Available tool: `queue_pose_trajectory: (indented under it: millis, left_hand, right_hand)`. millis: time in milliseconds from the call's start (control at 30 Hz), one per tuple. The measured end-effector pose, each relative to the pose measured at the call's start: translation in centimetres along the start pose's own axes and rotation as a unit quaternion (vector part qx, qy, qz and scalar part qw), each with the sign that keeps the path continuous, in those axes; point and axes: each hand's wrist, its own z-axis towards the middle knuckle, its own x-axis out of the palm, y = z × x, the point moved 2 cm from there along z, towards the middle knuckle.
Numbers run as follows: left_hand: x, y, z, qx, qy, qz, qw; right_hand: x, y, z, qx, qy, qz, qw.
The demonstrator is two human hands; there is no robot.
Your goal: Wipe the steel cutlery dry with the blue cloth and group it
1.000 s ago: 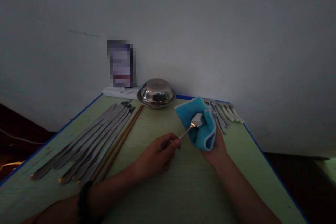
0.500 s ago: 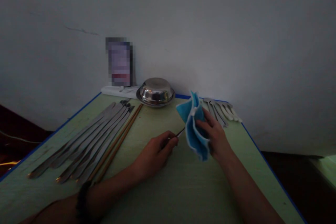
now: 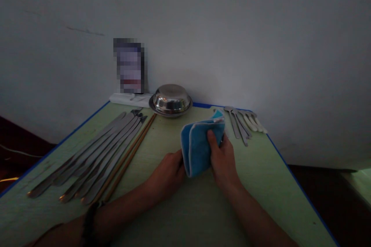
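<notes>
My right hand point(image 3: 224, 158) grips a folded blue cloth point(image 3: 199, 146) with pale edging, its thumb pressed on the near face. Close beside it, my left hand point(image 3: 171, 170) is closed at the cloth's left edge. The thin metal utensil that showed in the left hand a moment ago is now covered by the cloth, so its head cannot be made out. Both hands are held over the middle of the green table point(image 3: 162, 220).
Long metal utensils point(image 3: 95, 154) and a pair of wooden chopsticks point(image 3: 130, 158) lie at left. An upturned steel bowl point(image 3: 171, 98) sits at the back, near a blurred upright panel point(image 3: 130, 69) on a white base point(image 3: 127, 99). Several spoons point(image 3: 240, 125) lie at back right, before the wall point(image 3: 232, 38).
The cloth has moved left and turned its broad face towards me, folding around where the utensil was. My left hand has shifted slightly left, and the metal handle has gone out of sight.
</notes>
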Motion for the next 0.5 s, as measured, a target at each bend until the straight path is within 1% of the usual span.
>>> queue_pose_trajectory:
  millis: [67, 133, 167, 233, 267, 333, 400, 433, 500]
  left_hand:
    - [0.2, 0.2, -0.1, 0.005, 0.011, 0.019, 1.000]
    - [0.4, 0.2, -0.3, 0.011, 0.014, 0.043, 0.999]
    - [0.5, 0.1, -0.4, 0.013, 0.015, 0.053, 0.998]
    - [0.7, -0.2, -0.7, 0.018, 0.021, 0.069, 0.997]
    - [0.8, -0.3, -0.8, 0.021, 0.024, 0.073, 0.997]
    - [0.8, -0.5, -0.9, 0.027, 0.027, 0.076, 0.996]
    - [0.6, -0.4, -0.8, 0.025, 0.019, 0.076, 0.997]
    - [0.6, -0.3, -0.7, 0.023, 0.015, 0.077, 0.997]
    - [0.4, -0.1, -0.5, 0.021, 0.010, 0.088, 0.996]
  right_hand:
    - [0.3, 0.2, -0.2, 0.020, 0.019, 0.003, 1.000]
    - [0.1, 0.4, 0.4, 0.070, 0.029, 0.038, 0.996]
    - [-0.2, 0.6, 0.8, 0.096, 0.020, 0.061, 0.993]
    - [-1.0, 0.8, 1.8, 0.147, 0.001, 0.110, 0.983]
    - [-1.2, 0.9, 2.3, 0.170, 0.004, 0.133, 0.976]
    - [-1.5, 0.9, 2.8, 0.208, 0.030, 0.182, 0.961]
    - [-1.4, 0.6, 2.7, 0.216, 0.047, 0.216, 0.951]
    - [-1.3, 0.4, 2.6, 0.203, 0.043, 0.223, 0.952]
    - [-1.1, 0.1, 2.2, 0.140, 0.037, 0.214, 0.966]
